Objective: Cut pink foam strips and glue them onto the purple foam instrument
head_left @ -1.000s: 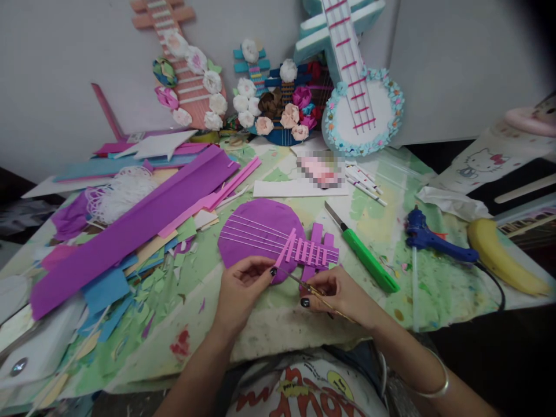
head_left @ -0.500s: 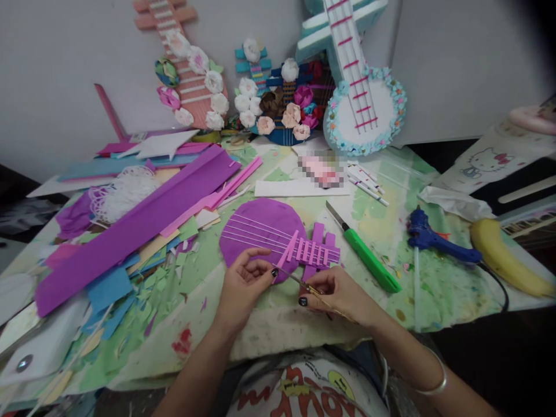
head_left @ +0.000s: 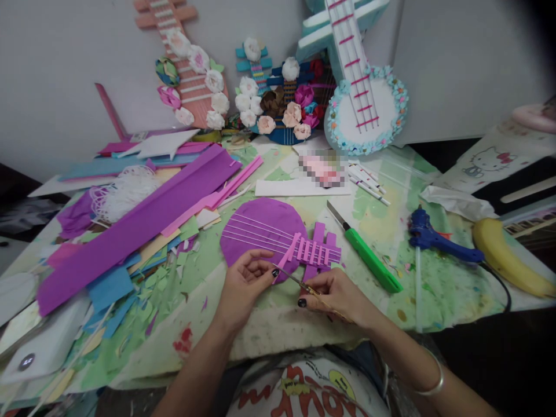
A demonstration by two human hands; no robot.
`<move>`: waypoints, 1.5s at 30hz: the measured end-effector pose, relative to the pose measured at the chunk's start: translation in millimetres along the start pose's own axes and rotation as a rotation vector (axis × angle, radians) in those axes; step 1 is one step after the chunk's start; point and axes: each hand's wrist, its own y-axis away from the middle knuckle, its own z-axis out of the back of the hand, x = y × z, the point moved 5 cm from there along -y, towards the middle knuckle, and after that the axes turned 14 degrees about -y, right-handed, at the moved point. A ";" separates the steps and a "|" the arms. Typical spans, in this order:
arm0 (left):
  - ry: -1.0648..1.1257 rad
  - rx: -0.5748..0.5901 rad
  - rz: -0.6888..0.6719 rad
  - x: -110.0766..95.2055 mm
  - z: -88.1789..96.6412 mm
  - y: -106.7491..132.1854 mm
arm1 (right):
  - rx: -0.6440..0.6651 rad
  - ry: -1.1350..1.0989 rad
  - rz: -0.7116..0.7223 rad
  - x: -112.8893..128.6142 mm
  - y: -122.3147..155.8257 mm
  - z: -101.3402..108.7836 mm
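Observation:
A purple paper-covered model lute (head_left: pixel 256 223) lies on the table in front of me, with white strings along its round body and several pink bars across its neck. My left hand (head_left: pixel 249 281) is closed in a pinch at its lower edge, holding a slim pink paper strip (head_left: pixel 290 250) that slants across the strings. In my right hand (head_left: pixel 334 295) are small scissors (head_left: pixel 310 288) with gold-coloured handles. Their blades point left and touch or nearly touch the strip by my left thumb; whether the blades are parted I cannot tell.
A green utility knife (head_left: pixel 373 260), blade exposed, lies right of the lute. Farther right are a blue glue gun (head_left: pixel 443 240) and a banana (head_left: pixel 508 260). A long purple sheet (head_left: pixel 139 231) and paper scraps cover the left side. Decorated model instruments (head_left: pixel 367 119) lean at the back.
Both hands hold nearly the same pose, with the strip and scissors in place. The whole view has shifted very slightly.

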 end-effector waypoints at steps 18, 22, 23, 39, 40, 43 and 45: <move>0.059 0.019 -0.002 -1.1 -0.4 2.4 | -0.035 -0.023 -0.023 -9.4 -1.3 -3.3; 0.066 0.042 0.012 -1.7 -4.3 4.1 | -0.047 -0.037 0.010 -5.0 -2.1 -6.5; 0.070 0.049 0.018 -1.7 -5.6 4.6 | -0.050 -0.044 0.007 -5.0 -2.4 -7.0; 0.113 0.053 0.045 5.3 -4.3 4.5 | -0.059 -0.044 -0.020 -5.0 -5.4 -7.4; 0.108 0.052 0.045 5.8 -4.3 4.2 | -0.056 -0.047 -0.024 -6.7 -6.2 -7.4; 0.056 0.037 0.026 5.1 -0.7 4.2 | -0.057 -0.014 -0.018 -10.1 -8.6 -7.1; -0.025 -0.004 0.005 3.4 8.3 5.8 | -0.088 0.055 0.002 -8.8 -7.5 -5.4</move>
